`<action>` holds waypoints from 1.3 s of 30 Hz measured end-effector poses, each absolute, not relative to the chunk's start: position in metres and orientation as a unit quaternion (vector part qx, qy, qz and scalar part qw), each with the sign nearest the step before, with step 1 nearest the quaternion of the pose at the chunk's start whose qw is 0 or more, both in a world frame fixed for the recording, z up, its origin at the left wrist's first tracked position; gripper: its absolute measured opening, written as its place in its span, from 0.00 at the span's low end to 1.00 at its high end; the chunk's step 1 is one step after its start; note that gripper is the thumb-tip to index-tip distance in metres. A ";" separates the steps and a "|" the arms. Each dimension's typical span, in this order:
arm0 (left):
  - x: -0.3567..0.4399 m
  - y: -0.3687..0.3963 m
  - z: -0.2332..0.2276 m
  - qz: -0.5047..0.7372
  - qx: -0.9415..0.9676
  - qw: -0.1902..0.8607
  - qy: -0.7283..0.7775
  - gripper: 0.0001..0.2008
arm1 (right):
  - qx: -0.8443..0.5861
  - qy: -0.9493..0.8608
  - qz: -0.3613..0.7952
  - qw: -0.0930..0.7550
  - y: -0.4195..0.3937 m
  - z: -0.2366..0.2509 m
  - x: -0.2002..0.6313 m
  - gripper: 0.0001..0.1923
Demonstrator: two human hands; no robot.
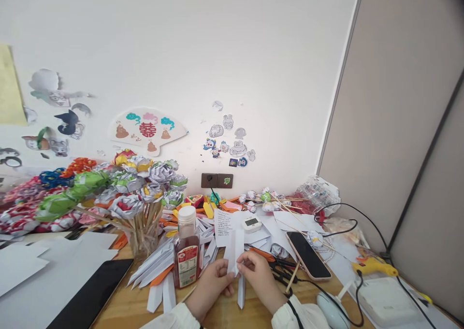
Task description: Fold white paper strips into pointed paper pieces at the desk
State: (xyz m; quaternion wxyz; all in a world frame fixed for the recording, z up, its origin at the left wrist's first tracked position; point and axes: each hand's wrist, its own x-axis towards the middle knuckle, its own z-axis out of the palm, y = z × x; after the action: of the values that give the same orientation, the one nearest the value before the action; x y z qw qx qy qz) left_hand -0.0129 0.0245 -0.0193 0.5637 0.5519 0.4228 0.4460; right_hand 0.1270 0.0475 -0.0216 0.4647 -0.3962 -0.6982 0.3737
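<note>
Over the front of the wooden table, my left hand (216,281) pinches the lower left side of a folded piece of white paper (235,251). My right hand (256,272) grips the same paper at its lower right edge, fingers closed. The paper stands up from between my hands, with a crease along its length. Below my hands lies a narrow folded paper strip (241,295). To the left of my left hand stands a bottle (187,254) of reddish-brown liquid with a white cap. A handwritten sheet (222,225) and a white digital timer (251,224) lie just behind the paper.
Paper flowers on sticks (141,198) fill a clear container at left. White folded strips (155,261) pile beside it. A dark tablet-like slab (96,290) lies front left. At right are a phone (308,254), scissors (281,273), a yellow glue gun (375,266) and black cables.
</note>
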 end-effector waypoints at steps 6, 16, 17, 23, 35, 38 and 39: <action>-0.012 0.026 -0.023 0.453 0.541 0.565 0.426 0.15 | -0.414 -0.704 0.342 0.465 0.045 -0.021 0.126 0.04; -0.012 0.028 -0.029 0.443 0.548 0.560 0.435 0.15 | -0.424 -0.679 0.390 0.455 0.048 -0.024 0.122 0.03; -0.012 0.028 -0.028 0.441 0.551 0.557 0.438 0.14 | -0.431 -0.679 0.383 0.454 0.048 -0.025 0.122 0.03; -0.010 0.025 -0.023 0.439 0.552 0.551 0.446 0.10 | -0.459 -0.680 0.340 0.460 0.043 -0.023 0.119 0.03; -0.008 0.022 -0.019 0.460 0.545 0.551 0.434 0.10 | -0.426 -0.661 0.391 0.478 0.047 -0.027 0.123 0.08; -0.009 0.024 -0.021 0.470 0.534 0.544 0.445 0.09 | -0.417 -0.652 0.377 0.508 0.049 -0.022 0.129 0.11; -0.009 0.024 -0.022 0.473 0.527 0.540 0.454 0.08 | -0.421 -0.648 0.354 0.527 0.050 -0.019 0.133 0.14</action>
State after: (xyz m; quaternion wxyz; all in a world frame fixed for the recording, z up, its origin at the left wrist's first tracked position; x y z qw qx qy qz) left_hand -0.0088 0.0242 -0.0221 0.5402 0.5274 0.4544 0.4729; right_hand 0.1326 0.0500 -0.0189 0.5271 -0.4210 -0.6479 0.3538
